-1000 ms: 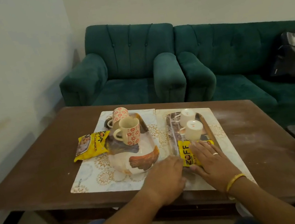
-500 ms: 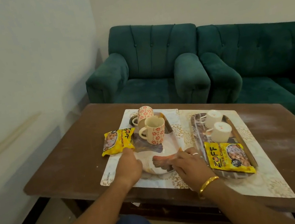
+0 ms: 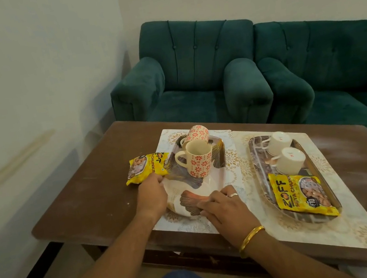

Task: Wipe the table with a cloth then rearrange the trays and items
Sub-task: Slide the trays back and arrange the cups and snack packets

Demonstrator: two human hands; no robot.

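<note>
A white tray with leaf patterns (image 3: 217, 172) lies on the left placemat (image 3: 231, 162) of the brown table (image 3: 86, 203). It carries an upright red-flowered mug (image 3: 199, 161) and a second flowered mug (image 3: 197, 134) on its side behind. My left hand (image 3: 152, 197) grips the tray's left edge, just below a yellow snack packet (image 3: 146, 168) that overlaps that edge. My right hand (image 3: 224, 207) holds the tray's near right edge. To the right, a clear tray (image 3: 260, 174) holds two white cups (image 3: 288, 157) on their sides and another yellow packet (image 3: 300, 194).
The right placemat (image 3: 353, 231) reaches the table's near edge. A green armchair (image 3: 192, 79) and green sofa (image 3: 336, 69) stand right behind the table. A white wall (image 3: 24, 92) runs along the left. The tabletop has pale dusty smears at left and far right.
Both hands left the clear tray on the right and moved to the leaf-patterned tray, now holding its left and near edges. The view shifted left and closer.
</note>
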